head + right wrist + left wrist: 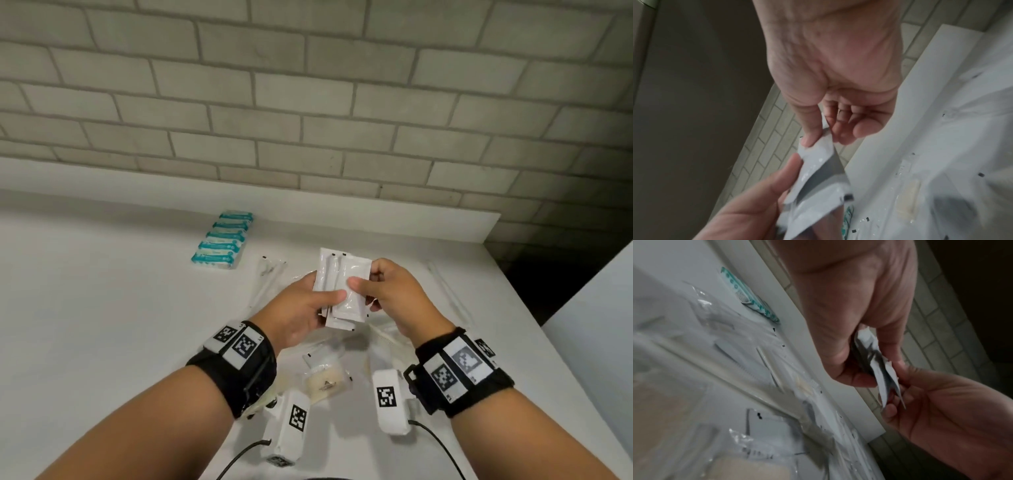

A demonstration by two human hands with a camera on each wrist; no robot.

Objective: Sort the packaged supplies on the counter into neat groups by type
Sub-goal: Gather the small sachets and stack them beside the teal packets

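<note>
Left hand [301, 308] is raised above the white counter [102, 308], thumb pressed on the front of a small stack of white sachets [342, 284] and fingers curled behind it. In the left wrist view the same hand [849, 313] is seen pinching the thin edges of the sachets [881, 369] between thumb and fingers. The stack is held upright over the counter, roughly midway between the two wrists, touching nothing below.

Far left on the counter, near the low back ledge, a row of teal-and-white packets [224, 241] is laid side by side in a neat line. Just right of that row, long clear-wrapped sticks [269, 277] are seen lying loose. Below the hands, close to the front edge, clear pouches with pale contents [325, 377] are spread in a loose heap; contents cannot be identified.

Right hand [390, 291] is closed on the right edge of the same stack, thumb on the front sachet, fingers tucked behind. In the right wrist view this hand [838, 81] is shown with its thumb tip clamped on the top corner of a sachet [818, 170].

Further right, another long clear-wrapped item [448, 291] is laid alone on the counter, well apart from the others. A tiled wall [308, 85] is seen behind.
</note>
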